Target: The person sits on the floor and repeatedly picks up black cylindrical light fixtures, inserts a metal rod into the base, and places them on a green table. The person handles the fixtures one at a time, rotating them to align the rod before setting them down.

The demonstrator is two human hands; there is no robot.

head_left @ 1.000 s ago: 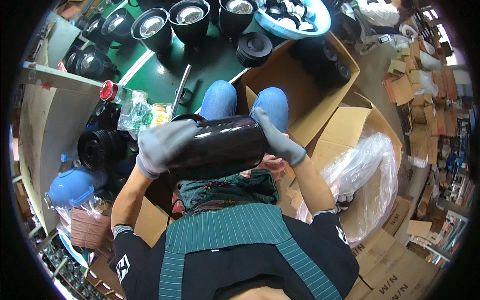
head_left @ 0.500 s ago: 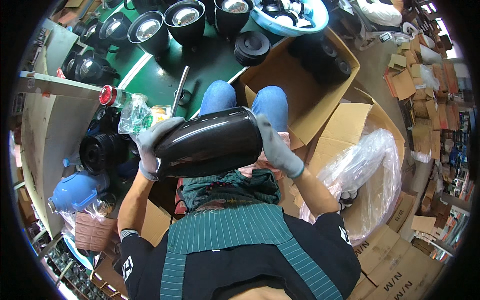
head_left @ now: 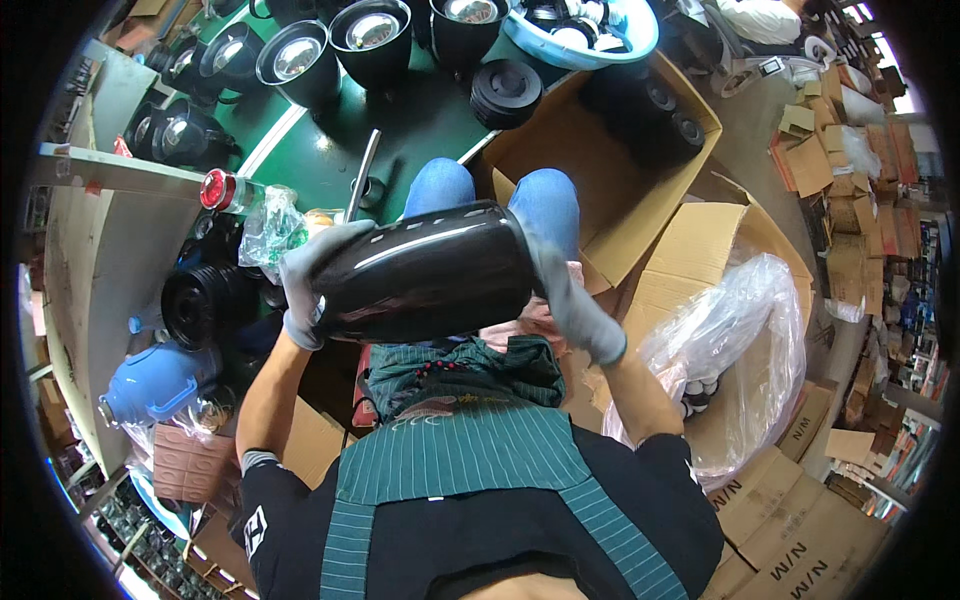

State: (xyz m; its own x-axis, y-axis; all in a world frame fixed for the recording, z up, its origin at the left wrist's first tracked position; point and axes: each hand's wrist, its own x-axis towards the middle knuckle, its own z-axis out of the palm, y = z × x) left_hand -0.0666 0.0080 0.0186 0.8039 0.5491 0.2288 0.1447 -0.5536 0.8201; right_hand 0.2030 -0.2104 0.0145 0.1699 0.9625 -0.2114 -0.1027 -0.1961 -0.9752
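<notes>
A glossy black shell [head_left: 425, 270], barrel-shaped, is held sideways at frame centre, above the knees [head_left: 495, 190] of the seated person. It is clamped end to end, likely so the curved side stays bare and faces up for viewing; light streaks show across it.

The left hand [head_left: 310, 280], in a grey glove, is wrapped over the shell's 9 o'clock end, fingers curled across the top edge, closed on it. The right hand [head_left: 570, 295], also gloved, is pressed against the 3 o'clock end, fingers spread over the rim, closed on it too. How deep the right fingers go inside cannot be told. Both forearms rise from 6 o'clock, elbows out, wrists bent inward.

At 12 o'clock a green bench [head_left: 400, 130] carries black cones with mirrored insides [head_left: 370, 35]. An open carton [head_left: 610, 150] sits at 1 o'clock, with dark parts inside. A clear plastic bag [head_left: 740, 350] lies at 3 o'clock. A bottle with a red cap [head_left: 225, 190] is at 10 o'clock, a blue jug [head_left: 160, 380] at 8 o'clock.
</notes>
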